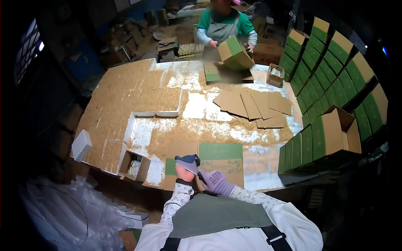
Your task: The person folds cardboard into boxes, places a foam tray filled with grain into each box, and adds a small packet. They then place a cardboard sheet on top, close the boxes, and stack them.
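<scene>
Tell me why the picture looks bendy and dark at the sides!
Head view: the table bulges and the green boxes lean outward, probably from a wide lens. Head view: the corners are black, and the window at left has a glaring spot.

My left hand [186, 165] is raised in front of me, its fingers under a lavender and dark blue glove [189, 160], with bare skin showing between glove and dark cuff. My right hand [215, 181], gloved in lavender, reaches in close beside it. Both forearms are sleeved and converge; finger closure is unclear.
</scene>
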